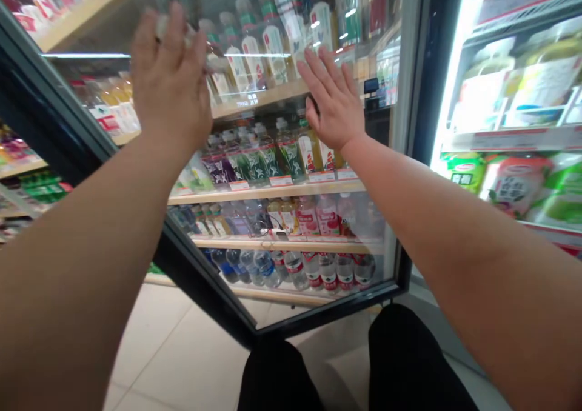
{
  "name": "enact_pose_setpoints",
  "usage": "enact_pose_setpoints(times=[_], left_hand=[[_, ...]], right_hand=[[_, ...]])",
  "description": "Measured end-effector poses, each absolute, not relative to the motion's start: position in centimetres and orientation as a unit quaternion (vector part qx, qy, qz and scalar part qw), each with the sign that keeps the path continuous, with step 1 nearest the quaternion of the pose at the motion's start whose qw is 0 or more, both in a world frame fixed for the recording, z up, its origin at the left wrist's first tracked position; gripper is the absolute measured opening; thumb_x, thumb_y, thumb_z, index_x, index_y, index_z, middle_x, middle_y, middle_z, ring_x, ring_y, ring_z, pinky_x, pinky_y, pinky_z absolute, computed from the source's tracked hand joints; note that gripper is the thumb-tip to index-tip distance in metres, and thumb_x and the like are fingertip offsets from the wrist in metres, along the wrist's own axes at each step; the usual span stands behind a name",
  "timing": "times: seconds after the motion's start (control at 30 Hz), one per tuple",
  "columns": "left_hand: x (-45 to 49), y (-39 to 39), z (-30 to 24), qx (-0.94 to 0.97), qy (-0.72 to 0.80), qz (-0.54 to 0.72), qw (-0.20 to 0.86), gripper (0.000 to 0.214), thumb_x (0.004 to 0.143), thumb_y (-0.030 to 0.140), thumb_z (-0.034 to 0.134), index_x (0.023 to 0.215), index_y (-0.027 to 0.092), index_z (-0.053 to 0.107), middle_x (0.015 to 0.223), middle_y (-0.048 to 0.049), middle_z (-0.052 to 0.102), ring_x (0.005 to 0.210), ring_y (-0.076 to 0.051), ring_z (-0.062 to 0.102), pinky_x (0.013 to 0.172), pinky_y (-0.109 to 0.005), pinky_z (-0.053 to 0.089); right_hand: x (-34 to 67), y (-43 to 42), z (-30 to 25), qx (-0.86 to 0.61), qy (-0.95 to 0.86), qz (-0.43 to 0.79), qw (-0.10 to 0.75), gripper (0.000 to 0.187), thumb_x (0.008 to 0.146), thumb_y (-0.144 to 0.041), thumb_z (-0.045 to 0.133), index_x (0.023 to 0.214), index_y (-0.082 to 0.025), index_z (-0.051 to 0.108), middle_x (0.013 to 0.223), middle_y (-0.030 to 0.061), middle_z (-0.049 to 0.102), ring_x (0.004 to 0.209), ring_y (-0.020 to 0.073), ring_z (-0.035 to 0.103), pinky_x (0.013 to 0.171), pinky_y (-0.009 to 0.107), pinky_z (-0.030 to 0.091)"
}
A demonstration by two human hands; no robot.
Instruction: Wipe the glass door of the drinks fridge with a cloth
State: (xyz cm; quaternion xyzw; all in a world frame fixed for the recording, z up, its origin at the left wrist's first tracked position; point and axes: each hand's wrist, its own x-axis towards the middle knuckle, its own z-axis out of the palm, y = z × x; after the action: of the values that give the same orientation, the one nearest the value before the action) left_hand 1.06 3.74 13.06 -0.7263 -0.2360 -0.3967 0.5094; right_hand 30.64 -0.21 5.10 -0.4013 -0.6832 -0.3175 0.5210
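A framed glass door (291, 108) of a fridge stands swung out in front of me. My right hand (334, 99) has its fingers spread, palm toward the pane; it looks laid against the glass. Higher up on the left, my left hand (170, 83) is raised before the same pane, slightly blurred, with its fingers stretched and apart. A pale patch shows between those fingers, too unclear to name. Whether the left palm touches the glass, I cannot tell. The door's dark frame (204, 277) runs slanting below my left forearm.
Through the glass, wooden shelves (282, 190) carry rows of drink bottles (288, 150). To the right, a lit fridge (522, 138) holds bottles and green and pink packs. Pale floor tiles (154, 338) lie below, with my dark-clothed knees (279, 374) near the door's bottom edge.
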Motion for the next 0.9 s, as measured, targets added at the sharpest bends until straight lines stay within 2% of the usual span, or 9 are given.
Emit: enact_pose_setpoints(times=[0.1,0.23,0.3,0.4,0.5,0.6,0.7,0.8,0.9], left_hand=[[1.2,4.1,11.3,-0.705,-0.238,-0.428,0.512,0.061,0.099,0.031,0.041,0.159,0.026,0.037,0.173,0.0134,0.008,0.161,-0.015,-0.004,0.133,-0.041,0.005],[2.3,1.2,9.6,-0.862,-0.191,-0.196,0.427,0.050,0.102,0.044,0.041,0.147,0.031,0.055,0.168,0.0073,0.032,0.161,-0.022,0.012,0.134,-0.050,0.015],[2.1,0.1,10.9,-0.859,-0.198,-0.154,0.447,0.051,0.105,0.045,0.037,0.150,0.027,0.052,0.169,0.0058,0.029,0.160,-0.022,0.014,0.133,-0.051,0.018],[1.6,0.0,12.8,-0.762,-0.315,-0.259,0.503,0.052,0.109,0.036,0.031,0.159,0.023,0.036,0.174,0.0103,0.005,0.161,-0.022,0.003,0.135,-0.050,0.013],[2.5,0.3,11.8,-0.708,-0.391,-0.331,0.486,0.053,0.108,0.032,0.033,0.160,0.023,0.028,0.172,0.0140,-0.010,0.160,-0.023,-0.005,0.136,-0.052,0.010],[4.2,-0.1,10.0,-0.808,-0.310,-0.239,0.440,0.050,0.108,0.034,0.031,0.157,0.028,0.035,0.172,0.0173,0.002,0.161,-0.020,-0.004,0.136,-0.054,0.008],[4.7,-0.4,10.9,-0.873,-0.226,-0.137,0.410,0.050,0.106,0.036,0.030,0.155,0.032,0.041,0.170,0.0163,0.017,0.161,-0.018,0.003,0.135,-0.054,0.011],[4.0,0.2,13.5,-0.803,-0.284,-0.232,0.470,0.053,0.107,0.036,0.030,0.159,0.026,0.036,0.172,0.0142,0.009,0.161,-0.021,0.001,0.135,-0.054,0.013],[3.7,1.1,13.6,-0.729,-0.322,-0.342,0.498,0.053,0.108,0.036,0.032,0.160,0.028,0.034,0.173,0.0146,0.001,0.161,-0.022,0.000,0.136,-0.051,0.012]], right_hand=[[30.7,0.0,5.1,-0.396,-0.681,-0.322,0.525,0.063,0.095,-0.030,0.038,0.157,-0.037,0.041,0.167,-0.0120,0.029,0.161,0.0150,0.017,0.135,0.046,0.009],[30.5,-0.3,5.1,-0.404,-0.674,-0.340,0.517,0.063,0.096,-0.029,0.038,0.158,-0.036,0.040,0.167,-0.0108,0.031,0.161,0.0172,0.019,0.135,0.047,0.014],[30.4,-0.8,5.1,-0.426,-0.667,-0.352,0.499,0.064,0.096,-0.029,0.038,0.160,-0.036,0.037,0.166,-0.0101,0.033,0.161,0.0195,0.018,0.134,0.051,0.018],[30.2,-1.4,5.1,-0.456,-0.657,-0.370,0.472,0.065,0.098,-0.028,0.036,0.162,-0.038,0.032,0.165,-0.0111,0.035,0.161,0.0204,0.016,0.133,0.054,0.022],[30.2,-1.4,5.0,-0.461,-0.654,-0.385,0.460,0.066,0.099,-0.029,0.036,0.163,-0.039,0.028,0.164,-0.0112,0.035,0.161,0.0210,0.016,0.133,0.056,0.022],[30.3,-1.0,5.0,-0.456,-0.650,-0.398,0.459,0.065,0.099,-0.028,0.035,0.164,-0.037,0.029,0.166,-0.0107,0.031,0.161,0.0213,0.016,0.133,0.054,0.022],[30.4,-0.8,5.0,-0.458,-0.646,-0.405,0.456,0.064,0.100,-0.028,0.032,0.164,-0.037,0.029,0.168,-0.0115,0.027,0.161,0.0196,0.017,0.134,0.051,0.021],[30.4,-0.9,5.0,-0.465,-0.645,-0.405,0.452,0.065,0.100,-0.028,0.033,0.164,-0.037,0.028,0.167,-0.0112,0.028,0.161,0.0202,0.016,0.133,0.053,0.022],[30.4,-1.0,5.0,-0.465,-0.644,-0.410,0.448,0.066,0.100,-0.028,0.035,0.164,-0.038,0.027,0.167,-0.0105,0.029,0.161,0.0214,0.016,0.133,0.054,0.023]])
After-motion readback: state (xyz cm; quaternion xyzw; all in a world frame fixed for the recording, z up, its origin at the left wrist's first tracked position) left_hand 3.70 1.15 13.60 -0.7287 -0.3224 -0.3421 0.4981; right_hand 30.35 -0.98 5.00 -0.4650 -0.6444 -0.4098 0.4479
